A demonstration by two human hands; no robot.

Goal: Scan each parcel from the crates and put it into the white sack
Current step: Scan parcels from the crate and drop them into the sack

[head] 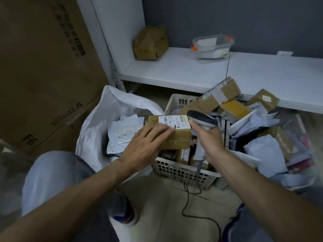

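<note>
My left hand [146, 144] holds a brown cardboard parcel [176, 135] from the near side, fingers laid over its top beside the white barcode label. The parcel hangs above the left edge of a white lattice crate [181, 172]. My right hand [208, 138] grips the handle of a grey corded scanner [201, 119], whose head sits just right of the label. The white sack [97, 123] stands open to the left, with pale mailer bags inside. More boxes [220, 96] and grey bags are heaped in the crates to the right.
A tall cardboard carton [43, 67] fills the left. A white shelf [183, 67] behind carries a crumpled brown box [151, 43] and a clear plastic tub [212, 46]. The scanner cable [190, 203] trails over the tiled floor between my knees.
</note>
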